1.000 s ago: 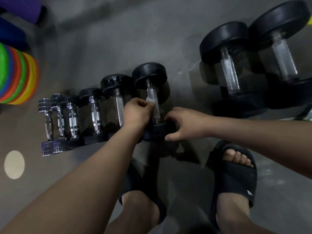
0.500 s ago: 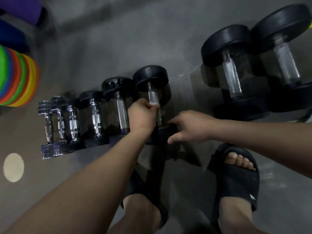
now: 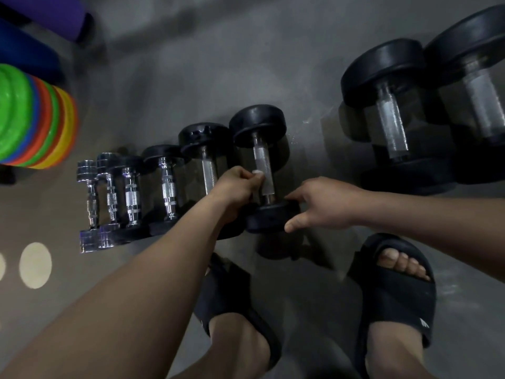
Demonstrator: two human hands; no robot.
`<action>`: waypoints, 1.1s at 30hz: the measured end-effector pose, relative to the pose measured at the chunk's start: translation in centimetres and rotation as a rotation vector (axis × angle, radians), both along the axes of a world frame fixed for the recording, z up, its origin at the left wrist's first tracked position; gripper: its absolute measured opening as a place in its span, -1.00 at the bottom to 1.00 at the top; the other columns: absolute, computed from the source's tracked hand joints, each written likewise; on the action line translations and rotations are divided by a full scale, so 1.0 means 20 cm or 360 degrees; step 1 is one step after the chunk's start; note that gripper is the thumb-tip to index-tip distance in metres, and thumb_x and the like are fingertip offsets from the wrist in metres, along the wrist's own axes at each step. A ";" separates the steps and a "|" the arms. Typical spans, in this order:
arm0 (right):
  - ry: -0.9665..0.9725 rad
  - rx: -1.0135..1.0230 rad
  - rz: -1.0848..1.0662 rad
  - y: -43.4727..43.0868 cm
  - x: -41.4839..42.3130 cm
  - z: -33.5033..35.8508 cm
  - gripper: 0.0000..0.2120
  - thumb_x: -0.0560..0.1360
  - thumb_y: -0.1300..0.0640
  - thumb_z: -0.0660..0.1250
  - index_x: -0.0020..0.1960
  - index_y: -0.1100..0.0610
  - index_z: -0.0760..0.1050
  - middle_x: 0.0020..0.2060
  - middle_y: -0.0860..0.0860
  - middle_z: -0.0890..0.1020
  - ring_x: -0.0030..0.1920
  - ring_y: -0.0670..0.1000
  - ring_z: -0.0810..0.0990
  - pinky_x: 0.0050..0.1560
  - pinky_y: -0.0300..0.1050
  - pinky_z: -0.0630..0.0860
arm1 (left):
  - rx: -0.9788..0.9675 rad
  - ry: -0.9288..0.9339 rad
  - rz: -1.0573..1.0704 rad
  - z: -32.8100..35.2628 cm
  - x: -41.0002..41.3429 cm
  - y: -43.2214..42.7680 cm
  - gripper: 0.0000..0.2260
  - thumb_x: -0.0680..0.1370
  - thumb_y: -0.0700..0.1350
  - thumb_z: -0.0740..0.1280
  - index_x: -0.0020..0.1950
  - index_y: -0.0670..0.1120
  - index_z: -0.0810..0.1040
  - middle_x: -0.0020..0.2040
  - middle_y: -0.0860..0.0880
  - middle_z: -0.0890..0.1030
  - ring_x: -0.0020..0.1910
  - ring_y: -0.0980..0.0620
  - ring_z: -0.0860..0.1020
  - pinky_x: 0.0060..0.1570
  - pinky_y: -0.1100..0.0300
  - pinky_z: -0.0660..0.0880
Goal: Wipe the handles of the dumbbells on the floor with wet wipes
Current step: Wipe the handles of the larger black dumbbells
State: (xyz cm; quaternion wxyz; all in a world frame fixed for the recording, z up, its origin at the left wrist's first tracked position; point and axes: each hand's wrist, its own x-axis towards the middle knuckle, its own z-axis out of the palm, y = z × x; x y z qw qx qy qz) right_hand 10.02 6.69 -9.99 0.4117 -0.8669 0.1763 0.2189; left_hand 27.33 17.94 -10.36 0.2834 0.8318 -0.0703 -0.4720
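Since a second ago the left grip (image 3: 236, 187) has slid from the upper part of the handle (image 3: 263, 162) to its lower half, and the right grip (image 3: 325, 206) has uncurled. The left grip is closed, pinching a white wet wipe (image 3: 257, 172) against the handle's 9 o'clock side. The right grip is open, with thumb and forefinger spread against the near head (image 3: 269, 217) of the dumbbell (image 3: 258, 124), which lies on the floor (image 3: 191, 77) near the middle of the view.

A neighbouring dumbbell (image 3: 209, 170) sits just beside it at 9 o'clock, its near head hidden by the left forearm. Smaller chrome dumbbells (image 3: 131, 198) continue the row further toward 9 o'clock. Two large dumbbells (image 3: 390, 124) lie at 2 o'clock, well apart. Stacked coloured discs (image 3: 32, 116) sit at 10 o'clock and a purple roll (image 3: 54, 12) at 11 o'clock. Black sandals (image 3: 396, 291) stand at 5 and 6 o'clock.
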 end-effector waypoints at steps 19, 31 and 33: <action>0.0021 0.0174 -0.0375 -0.10 0.17 0.03 -0.73 0.55 -0.13 0.29 -0.02 0.08 0.55 -0.06 0.04 0.66 -0.03 0.07 0.61 -0.03 -0.07 0.53 | -0.0360 -0.0984 -0.0902 0.08 -0.02 -0.02 -0.88 0.55 -0.15 0.41 0.07 -0.06 0.66 -0.01 0.00 0.58 -0.05 0.04 0.59 0.05 0.16 0.55; -0.0386 0.0086 -0.1142 0.07 0.30 -0.11 -0.70 0.46 -0.06 0.49 0.02 0.12 0.52 -0.11 -0.01 0.58 -0.10 0.00 0.55 -0.16 -0.14 0.37 | -0.0211 -0.0968 -0.0629 0.15 -0.04 0.15 -0.94 0.57 -0.16 0.31 0.00 -0.05 0.55 -0.13 0.09 0.61 -0.14 0.17 0.56 -0.16 0.41 0.42; -0.0327 0.0088 -0.1305 0.08 0.34 -0.12 -0.77 0.49 -0.04 0.46 0.02 0.08 0.53 -0.13 -0.05 0.57 -0.10 -0.02 0.54 -0.14 -0.19 0.33 | -0.0103 -0.1085 -0.0862 0.12 -0.05 0.20 -0.93 0.56 -0.12 0.28 -0.03 -0.09 0.53 -0.13 -0.02 0.60 -0.11 -0.02 0.55 -0.12 0.10 0.49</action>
